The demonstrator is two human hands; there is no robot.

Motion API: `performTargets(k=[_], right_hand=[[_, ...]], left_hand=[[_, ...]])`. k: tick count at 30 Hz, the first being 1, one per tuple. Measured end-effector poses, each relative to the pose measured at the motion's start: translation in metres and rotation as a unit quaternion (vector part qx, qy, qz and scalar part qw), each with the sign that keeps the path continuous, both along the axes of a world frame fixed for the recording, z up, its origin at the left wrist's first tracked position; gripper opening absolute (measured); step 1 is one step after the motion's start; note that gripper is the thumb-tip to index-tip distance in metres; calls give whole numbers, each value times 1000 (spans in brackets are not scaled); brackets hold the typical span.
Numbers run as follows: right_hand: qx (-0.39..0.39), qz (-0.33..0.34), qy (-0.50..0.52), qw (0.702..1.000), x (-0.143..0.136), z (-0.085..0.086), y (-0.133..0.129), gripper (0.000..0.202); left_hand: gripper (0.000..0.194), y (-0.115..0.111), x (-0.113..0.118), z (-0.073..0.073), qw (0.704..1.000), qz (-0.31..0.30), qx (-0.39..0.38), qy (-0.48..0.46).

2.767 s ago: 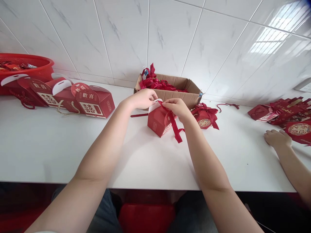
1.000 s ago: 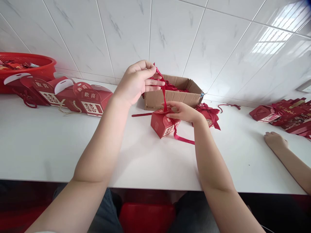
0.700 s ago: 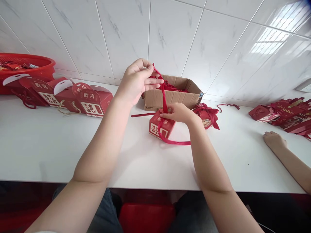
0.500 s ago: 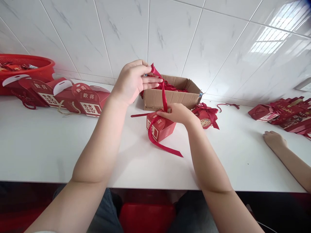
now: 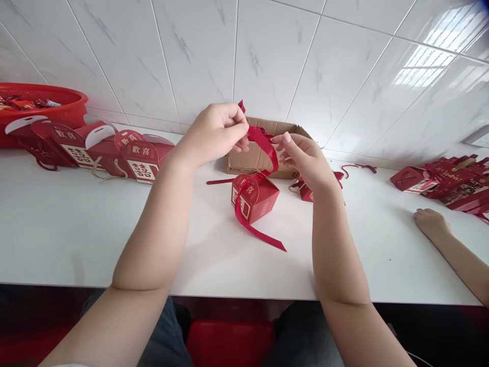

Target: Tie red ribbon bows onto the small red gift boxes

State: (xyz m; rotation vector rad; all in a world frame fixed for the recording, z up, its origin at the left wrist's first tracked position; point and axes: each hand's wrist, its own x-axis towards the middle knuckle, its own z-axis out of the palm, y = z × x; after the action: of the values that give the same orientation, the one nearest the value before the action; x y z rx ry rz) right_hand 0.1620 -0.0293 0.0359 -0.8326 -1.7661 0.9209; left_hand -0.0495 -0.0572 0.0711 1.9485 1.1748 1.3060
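Loosely, ribbon (image 5: 264,141) loops from left hand (image 5: 221,131) to box (image 5: 264,201).

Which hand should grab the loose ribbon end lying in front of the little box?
Probably the right hand: it looks closer to the loose ribbon end, and its fingers seem open. The left hand is busy pinching the ribbon higher up.

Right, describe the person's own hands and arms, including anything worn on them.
No glove, ring or watch shows on the left hand or the right hand. Both forearms are bare; only a whitish sliver, likely a sleeve edge, shows at the left upper arm.
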Motion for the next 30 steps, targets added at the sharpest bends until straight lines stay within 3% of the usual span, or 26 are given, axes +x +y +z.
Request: performTargets(k=[4, 6, 10, 13, 15, 18, 20, 24, 30], right_hand=[[17, 82, -62, 995, 4, 3, -7, 43], [22, 86, -61, 994, 1, 4, -8, 41], [34, 6, 23, 999, -4, 3, -3, 39], [33, -52, 102, 993, 0, 2, 5, 37], [22, -64, 135, 988, 5, 2, 10, 34], [3, -62, 167, 984, 10, 1, 14, 30], [1, -69, 169, 983, 12, 0, 17, 28], [31, -96, 183, 978, 17, -2, 22, 29], [73, -101, 187, 975, 24, 0, 25, 31]], left_hand=[[13, -3, 9, 2, 996, -36, 38, -70], [12, -4, 13, 3, 995, -51, 51, -70], [17, -5, 10, 2, 999, -12, 36, -37], [24, -2, 2, 0, 998, 29, -26, 48], [28, 3, -3, -3, 978, 19, -120, 171], [32, 16, -7, -11, 889, -28, -262, 375], [34, 25, -7, -18, 846, -53, -294, 441], [38, 34, -5, -26, 835, -76, -285, 464], [45, 28, 4, -25, 834, -56, -264, 481]])
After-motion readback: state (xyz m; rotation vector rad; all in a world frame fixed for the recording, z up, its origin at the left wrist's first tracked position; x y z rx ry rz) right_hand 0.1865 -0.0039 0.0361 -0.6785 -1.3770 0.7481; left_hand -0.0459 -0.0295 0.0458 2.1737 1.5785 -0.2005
